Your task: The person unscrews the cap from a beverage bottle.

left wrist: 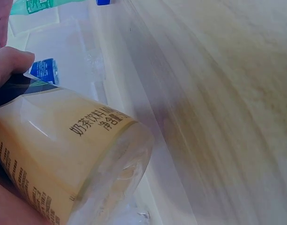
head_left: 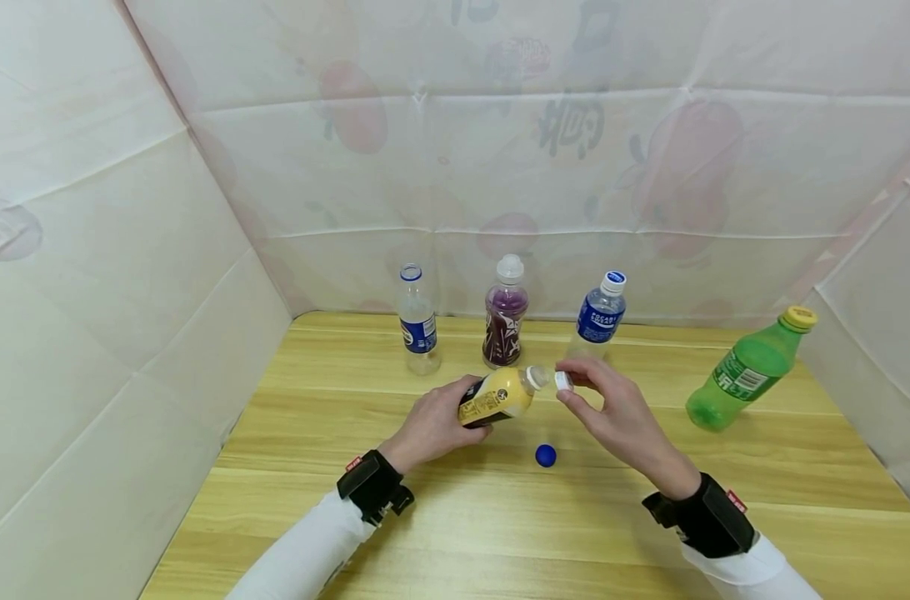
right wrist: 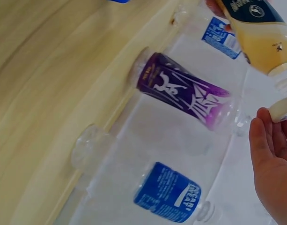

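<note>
My left hand grips a milk tea bottle with a yellow and black label, tilted so its uncapped neck points right. In the left wrist view the clear base of the milk tea bottle shows. Just right of its mouth, my right hand pinches a white bottle cap between thumb and fingers. In the right wrist view the cap is apart from the neck. A blue bottle cap lies on the table between the hands.
Behind the hands stand an uncapped clear bottle with a blue label, a purple-labelled bottle and a blue-labelled bottle with a white cap. A green bottle with a yellow cap stands at right. White sheeting surrounds the wooden table.
</note>
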Demonstrator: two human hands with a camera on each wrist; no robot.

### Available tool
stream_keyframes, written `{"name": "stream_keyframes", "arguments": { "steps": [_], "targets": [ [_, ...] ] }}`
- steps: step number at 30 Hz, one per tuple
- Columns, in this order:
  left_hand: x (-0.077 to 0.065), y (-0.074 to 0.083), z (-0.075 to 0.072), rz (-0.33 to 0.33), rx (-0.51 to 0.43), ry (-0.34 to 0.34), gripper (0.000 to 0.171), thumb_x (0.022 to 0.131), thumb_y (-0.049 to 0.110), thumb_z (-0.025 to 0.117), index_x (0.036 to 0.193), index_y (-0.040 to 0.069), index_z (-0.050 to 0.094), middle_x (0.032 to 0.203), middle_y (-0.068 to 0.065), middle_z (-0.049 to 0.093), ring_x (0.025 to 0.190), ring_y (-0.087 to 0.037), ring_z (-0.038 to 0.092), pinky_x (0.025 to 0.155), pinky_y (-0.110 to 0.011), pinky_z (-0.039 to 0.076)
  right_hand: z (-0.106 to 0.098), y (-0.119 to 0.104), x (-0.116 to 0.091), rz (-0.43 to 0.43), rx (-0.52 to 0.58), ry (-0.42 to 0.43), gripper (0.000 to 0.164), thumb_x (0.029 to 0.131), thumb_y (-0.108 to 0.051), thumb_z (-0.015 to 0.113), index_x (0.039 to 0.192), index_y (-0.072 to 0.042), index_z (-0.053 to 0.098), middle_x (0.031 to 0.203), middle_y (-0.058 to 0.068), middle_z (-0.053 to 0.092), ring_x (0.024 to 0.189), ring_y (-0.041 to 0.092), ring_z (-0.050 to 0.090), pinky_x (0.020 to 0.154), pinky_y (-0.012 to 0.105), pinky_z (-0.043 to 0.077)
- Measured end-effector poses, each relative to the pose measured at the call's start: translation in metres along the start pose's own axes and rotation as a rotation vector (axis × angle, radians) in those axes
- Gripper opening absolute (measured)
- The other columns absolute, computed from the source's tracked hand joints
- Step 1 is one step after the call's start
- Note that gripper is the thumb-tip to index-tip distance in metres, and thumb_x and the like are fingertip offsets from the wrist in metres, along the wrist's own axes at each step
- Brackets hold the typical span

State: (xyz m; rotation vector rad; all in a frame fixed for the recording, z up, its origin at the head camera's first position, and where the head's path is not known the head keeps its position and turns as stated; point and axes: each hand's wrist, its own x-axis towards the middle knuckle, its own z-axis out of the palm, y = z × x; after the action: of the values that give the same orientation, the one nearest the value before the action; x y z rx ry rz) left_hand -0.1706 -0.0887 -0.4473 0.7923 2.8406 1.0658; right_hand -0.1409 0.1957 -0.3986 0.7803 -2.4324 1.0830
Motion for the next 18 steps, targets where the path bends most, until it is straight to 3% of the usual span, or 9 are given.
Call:
{"name": "stream_keyframes", "arguments": {
  "steps": [5,18],
  "targets": [
    [-0.001,0.0,-0.002,-0.016,-0.021,0.002,0.067,0.081,0.029,0.087,0.14,0.014,0.058,0.12,-0.005,0.071,0.102,-0.02,0.067,0.087,-0.039,0.056,-0.002,0.008,-0.01,-0.001,-0.068,-0.049,0.036,0.088,0.0,0.08,0.122,0.0,0.068,0.113,0.006,0.07,0.1,0.023,0.07,0.084,0.042,0.06],
    [0.0,-0.002,-0.004,-0.008,-0.036,0.006,0.066,0.082,0.029,0.087,0.14,0.014,0.058,0.121,-0.004,0.071,0.102,-0.02,0.068,0.087,-0.04,0.056,0.005,0.028,-0.036,-0.032,-0.167,-0.22,0.031,0.086,-0.012,0.084,0.115,-0.007,0.073,0.107,-0.001,0.072,0.096,0.014,0.07,0.081,0.037,0.061]
  ]
}}
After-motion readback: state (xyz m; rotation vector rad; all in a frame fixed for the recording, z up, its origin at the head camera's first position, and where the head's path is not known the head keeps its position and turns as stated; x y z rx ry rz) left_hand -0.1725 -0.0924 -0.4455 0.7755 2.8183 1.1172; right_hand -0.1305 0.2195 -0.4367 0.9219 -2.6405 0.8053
